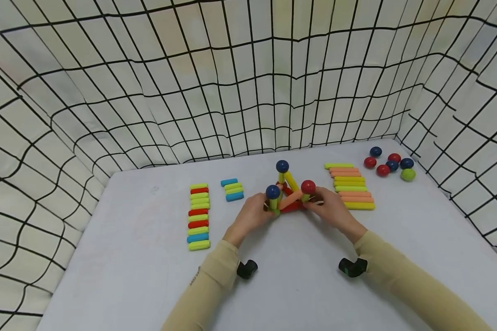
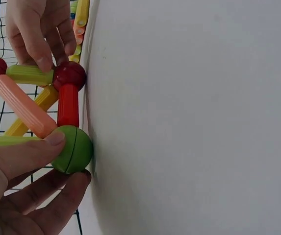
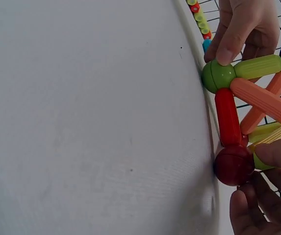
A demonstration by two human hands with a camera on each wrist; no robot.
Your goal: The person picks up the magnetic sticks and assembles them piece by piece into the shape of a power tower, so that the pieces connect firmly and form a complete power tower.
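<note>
one green ball [image 2: 76, 151] sat pinched in the left hand [image 1: 252, 214] while the right hand [image 1: 332, 209] gripped a lower red ball [image 3: 233, 166], probably to steady the stick frame [image 1: 290, 200]

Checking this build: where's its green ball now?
In the left wrist view, the green ball is left of centre, held by the left hand, below the red rod.

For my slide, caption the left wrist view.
Left grip holds a green ball, red rod linking it to a red ball.
</note>
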